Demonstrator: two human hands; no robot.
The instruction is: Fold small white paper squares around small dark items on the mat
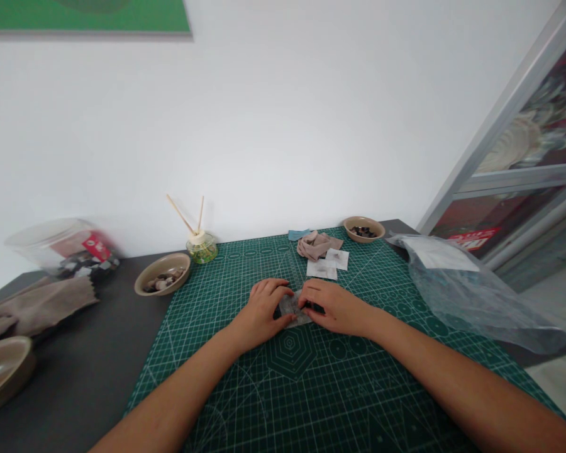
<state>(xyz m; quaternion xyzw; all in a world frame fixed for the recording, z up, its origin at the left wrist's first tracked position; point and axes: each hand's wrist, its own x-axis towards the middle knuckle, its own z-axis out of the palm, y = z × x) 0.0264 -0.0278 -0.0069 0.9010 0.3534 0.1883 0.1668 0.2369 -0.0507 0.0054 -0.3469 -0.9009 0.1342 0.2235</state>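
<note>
Fingertips of both hands, left hand (263, 308) and right hand (334, 307), pinch the small clear packet (292, 308); keep it flat on the cutting mat (311, 390), clear of the paper squares (329, 264) at twelve o'clock.

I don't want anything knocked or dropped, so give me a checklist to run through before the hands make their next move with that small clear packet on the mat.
1. Both hands on the packet: ok. The left hand and right hand pinch the small clear packet from either side.
2. Packet low over the green cutting mat: ok.
3. Packet sealed or open: cannot tell, fingers cover it.
4. Paper slips and beige cloth apart from the hands: ok, they lie farther back.
5. Bowl of buttons off the mat's left edge: ok.
6. Large plastic bag overlaps the mat's right side: not ok.
</note>
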